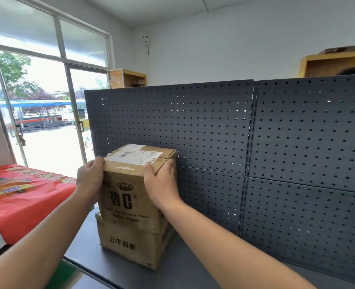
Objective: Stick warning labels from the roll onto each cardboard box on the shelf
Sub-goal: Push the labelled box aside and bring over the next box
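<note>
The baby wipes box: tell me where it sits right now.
In the head view, the baby wipes box sits left of centre, stacked on a lower cardboard box on the dark shelf, against the pegboard, held between left hand and right hand.

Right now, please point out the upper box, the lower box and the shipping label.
upper box [128, 197]: head view, printed front face.
lower box [126, 244]: head view, front face.
shipping label [136, 157]: head view, white middle.

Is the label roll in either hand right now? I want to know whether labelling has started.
No: the left hand and right hand both grip the upper box, and no roll shows.
</note>
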Available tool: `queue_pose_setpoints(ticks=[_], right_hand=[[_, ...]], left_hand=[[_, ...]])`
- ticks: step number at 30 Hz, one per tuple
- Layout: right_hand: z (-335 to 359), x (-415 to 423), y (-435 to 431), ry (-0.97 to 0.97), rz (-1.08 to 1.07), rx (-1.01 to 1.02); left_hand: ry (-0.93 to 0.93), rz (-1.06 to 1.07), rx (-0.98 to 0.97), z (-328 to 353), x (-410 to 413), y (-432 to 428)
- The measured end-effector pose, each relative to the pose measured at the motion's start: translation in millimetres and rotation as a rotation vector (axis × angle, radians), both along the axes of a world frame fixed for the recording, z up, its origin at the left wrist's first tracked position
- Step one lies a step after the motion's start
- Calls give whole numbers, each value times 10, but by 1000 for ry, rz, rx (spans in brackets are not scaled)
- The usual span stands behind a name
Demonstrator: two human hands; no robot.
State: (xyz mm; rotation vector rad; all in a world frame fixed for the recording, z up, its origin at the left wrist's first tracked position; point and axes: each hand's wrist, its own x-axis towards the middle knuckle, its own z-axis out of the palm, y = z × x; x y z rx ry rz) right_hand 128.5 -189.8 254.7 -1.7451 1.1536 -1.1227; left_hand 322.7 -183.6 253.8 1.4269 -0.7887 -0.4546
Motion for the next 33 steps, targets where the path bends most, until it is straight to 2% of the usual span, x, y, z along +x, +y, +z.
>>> queue_pose_setpoints(ticks=[3,7,15,22,33], right_hand=[[20,-278,115,50,-22,-56],[-12,-734,189,57,-31,-37],[-88,-1857,477,-103,-89,-66],[-137,-2919,970,-195,-102,-117],[-439,-4340,1457,-271,-329,-91]], left_hand=[[32,-25,-23,19,-283,232],[-21,-96,-20,32,-701,520],[-48,-160,-151,36,-1758,901],[-5,-312,-216,-85,-2771,1114],[113,-572,-140,-580,-4163,1084]])
